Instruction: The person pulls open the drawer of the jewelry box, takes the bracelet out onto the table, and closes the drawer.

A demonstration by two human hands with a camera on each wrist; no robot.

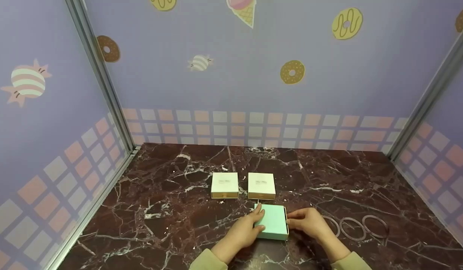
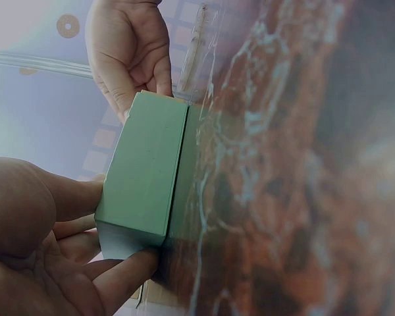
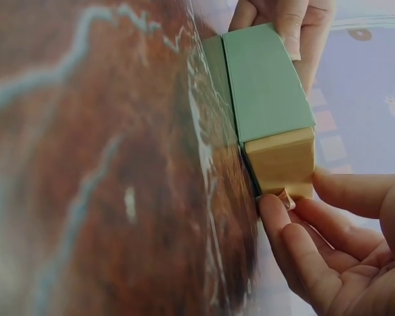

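Note:
A mint-green drawer box (image 1: 273,220) lies on the dark marbled table, close to the near edge. My left hand (image 1: 246,229) grips its left end, with the thumb and fingers on opposite sides in the left wrist view. At the other end, my right hand (image 1: 307,222) has its fingertips around a small ribbon pull (image 3: 286,199). That pull comes out of the tan drawer front (image 3: 282,164), which sits nearly flush with the green sleeve (image 3: 266,82). The box's inside is hidden.
Two cream drawer boxes, a left one (image 1: 224,183) and a right one (image 1: 261,183), lie side by side behind the green box. Three pale rings, among them a middle one (image 1: 342,229) and a right one (image 1: 364,221), lie right of my right hand. Patterned walls (image 1: 269,129) enclose the table.

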